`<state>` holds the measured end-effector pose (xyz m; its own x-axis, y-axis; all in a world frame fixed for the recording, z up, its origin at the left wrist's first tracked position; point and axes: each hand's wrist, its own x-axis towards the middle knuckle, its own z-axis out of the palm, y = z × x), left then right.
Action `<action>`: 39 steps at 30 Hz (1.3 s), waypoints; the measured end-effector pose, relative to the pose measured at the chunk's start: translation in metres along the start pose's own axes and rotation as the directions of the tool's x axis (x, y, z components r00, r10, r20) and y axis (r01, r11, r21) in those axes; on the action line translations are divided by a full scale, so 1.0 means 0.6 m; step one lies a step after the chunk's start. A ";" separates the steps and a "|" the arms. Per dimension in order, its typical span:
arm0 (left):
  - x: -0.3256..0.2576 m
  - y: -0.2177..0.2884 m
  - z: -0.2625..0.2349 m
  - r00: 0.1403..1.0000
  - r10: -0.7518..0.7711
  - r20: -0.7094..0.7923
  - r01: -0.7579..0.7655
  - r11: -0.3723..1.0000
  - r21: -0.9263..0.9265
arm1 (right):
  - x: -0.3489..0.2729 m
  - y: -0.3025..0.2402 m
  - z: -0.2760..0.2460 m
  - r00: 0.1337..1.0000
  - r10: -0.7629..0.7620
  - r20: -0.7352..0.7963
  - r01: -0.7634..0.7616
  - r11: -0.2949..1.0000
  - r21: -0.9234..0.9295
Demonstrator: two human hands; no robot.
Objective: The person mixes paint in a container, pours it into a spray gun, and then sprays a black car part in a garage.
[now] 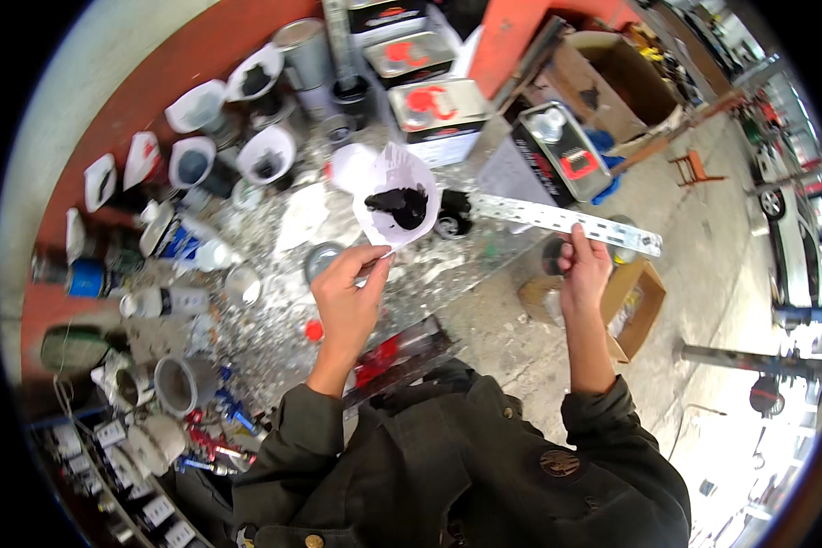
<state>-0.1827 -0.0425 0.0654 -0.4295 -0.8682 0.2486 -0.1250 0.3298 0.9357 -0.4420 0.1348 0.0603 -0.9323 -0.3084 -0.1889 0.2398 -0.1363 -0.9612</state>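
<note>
My left hand (347, 294) pinches the lower edge of a white paper cone filter (395, 203) and holds it up over the bench. A dark blot of black paint sits inside the cone. My right hand (583, 272) grips a long flat metal stirring stick (557, 219) with a row of holes. The stick's far end is black with paint and points left toward the cone, close beside it. Both hands are raised above the paint-spattered workbench (283, 301).
Several white paper cones, metal tins and spray bottles crowd the bench at left and back. Rectangular metal cans with red marks (434, 105) stand behind. An open cardboard box (635, 297) lies on the concrete floor at right, a larger box (612, 78) further back.
</note>
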 end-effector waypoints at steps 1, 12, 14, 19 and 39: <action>0.005 -0.011 0.033 0.999 0.016 0.039 -0.016 1.000 0.006 | 0.016 0.008 -0.008 0.998 -0.055 -0.008 0.055 0.997 -0.060; 0.009 -0.097 0.180 0.925 0.142 0.354 -0.292 0.861 0.417 | 0.080 0.088 0.055 0.919 -0.256 0.301 0.388 0.732 -0.560; 0.006 -0.099 0.184 0.914 0.108 0.391 -0.301 0.826 0.477 | 0.088 0.093 0.064 0.934 -0.211 0.290 0.343 0.758 -0.555; 0.002 -0.090 0.186 0.912 0.081 0.403 -0.293 0.815 0.500 | 0.111 0.103 0.073 0.953 -0.144 0.265 0.262 0.832 -0.489; -0.196 -0.075 -0.050 0.930 -0.328 0.168 0.267 0.913 0.307 | 0.140 0.102 0.091 0.949 -0.171 0.267 0.294 0.787 -0.543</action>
<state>-0.0999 0.0340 0.0014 -0.5083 -0.8531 -0.1181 -0.5035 0.1831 0.8444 -0.4911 0.0491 -0.0035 -0.8531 -0.5203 0.0385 -0.2325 0.3129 -0.9209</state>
